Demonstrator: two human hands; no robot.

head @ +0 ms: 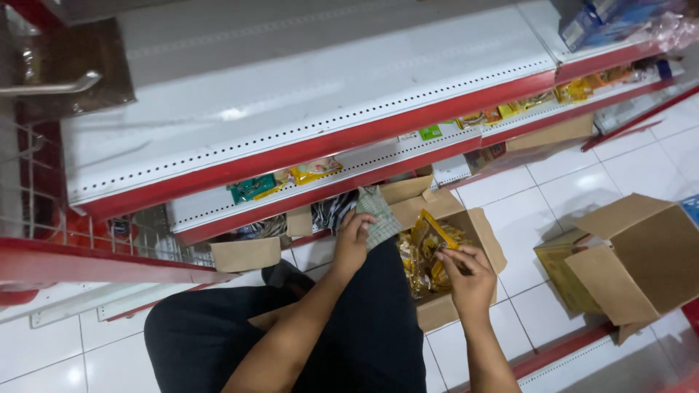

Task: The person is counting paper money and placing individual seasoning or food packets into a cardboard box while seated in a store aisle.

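Yellow snack packet point(431, 240) pinched in right hand point(470, 280) over open carton point(455, 291); left hand point(352, 244) grips green checked packet point(378, 215); mid-unpacking, needs steady lift.

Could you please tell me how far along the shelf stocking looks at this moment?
Some yellow and green packets already lie on the lower white shelf. The right hand holds a shiny yellow packet over the open brown cardboard box; the left hand holds a green checked packet. More packets remain inside the box.
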